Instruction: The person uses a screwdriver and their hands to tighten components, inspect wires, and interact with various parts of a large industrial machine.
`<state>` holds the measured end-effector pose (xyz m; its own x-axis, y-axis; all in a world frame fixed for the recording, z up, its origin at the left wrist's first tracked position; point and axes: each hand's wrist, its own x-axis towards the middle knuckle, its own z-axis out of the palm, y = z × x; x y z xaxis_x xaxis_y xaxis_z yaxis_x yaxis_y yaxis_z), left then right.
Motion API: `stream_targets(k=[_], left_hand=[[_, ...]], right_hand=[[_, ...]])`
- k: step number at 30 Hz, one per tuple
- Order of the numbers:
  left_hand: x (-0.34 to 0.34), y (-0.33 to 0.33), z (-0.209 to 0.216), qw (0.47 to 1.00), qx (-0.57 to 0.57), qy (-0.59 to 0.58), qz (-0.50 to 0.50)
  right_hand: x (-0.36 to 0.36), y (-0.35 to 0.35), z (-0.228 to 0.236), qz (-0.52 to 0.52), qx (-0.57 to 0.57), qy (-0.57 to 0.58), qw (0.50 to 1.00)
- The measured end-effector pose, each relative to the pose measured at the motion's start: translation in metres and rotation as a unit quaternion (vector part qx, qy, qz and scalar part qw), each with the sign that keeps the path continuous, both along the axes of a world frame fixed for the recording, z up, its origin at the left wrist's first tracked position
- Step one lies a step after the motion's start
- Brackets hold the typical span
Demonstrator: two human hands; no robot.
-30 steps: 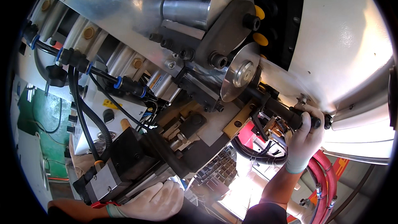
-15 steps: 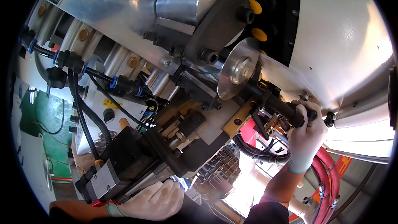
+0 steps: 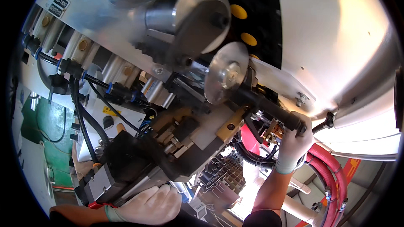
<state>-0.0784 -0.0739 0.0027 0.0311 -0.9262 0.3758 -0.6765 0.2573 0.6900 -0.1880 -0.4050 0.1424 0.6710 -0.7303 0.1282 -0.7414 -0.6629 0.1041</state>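
While your white-gloved right hand (image 3: pixel 294 149) was wrapped around the outer end of the black cylindrical bar (image 3: pixel 269 108), beside the shiny round disc (image 3: pixel 215 80), steady, even pressure seemed best; whether your white-gloved left hand (image 3: pixel 147 207) gripped the black-and-silver block (image 3: pixel 100 185) was unclear.

This looks like a factory or workshop: a big metal machine (image 3: pixel 210 131) fills the view, with a steel cylinder (image 3: pixel 160 18), a shiny disc (image 3: pixel 217 85), black hoses (image 3: pixel 81 117) on blue-ringed joints (image 3: pixel 72 68), thick red hoses (image 3: pixel 334 175) and a green floor (image 3: pixel 57 126) beyond.
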Motion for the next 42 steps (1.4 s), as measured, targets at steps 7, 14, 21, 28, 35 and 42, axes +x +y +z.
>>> stream_targets(k=[7, 14, 21, 28, 35, 42], left_hand=[[-0.002, -0.002, 0.002, 1.000, 0.015, 0.003, -0.009], [0.002, -0.002, 0.019, 0.997, 0.062, 0.048, 0.005], [0.006, -0.004, 0.025, 0.998, 0.065, 0.023, -0.008], [-0.007, 0.000, 0.030, 0.998, 0.060, 0.002, 0.028], [-0.020, -0.004, 0.046, 0.995, 0.060, -0.062, 0.044], [-0.032, 0.004, 0.047, 0.989, 0.056, -0.120, 0.063]], right_hand=[[0.027, -0.002, 0.005, 0.035, 0.061, 0.005, 0.998], [0.011, 0.003, -0.023, -0.071, 0.112, -0.090, 0.987], [0.000, 0.037, -0.010, -0.035, 0.062, -0.085, 0.994], [-0.038, 0.071, 0.037, -0.008, 0.058, -0.204, 0.977], [-0.135, 0.121, 0.033, -0.070, 0.147, -0.522, 0.837], [-0.189, 0.188, -0.018, -0.103, 0.357, -0.742, 0.558]])
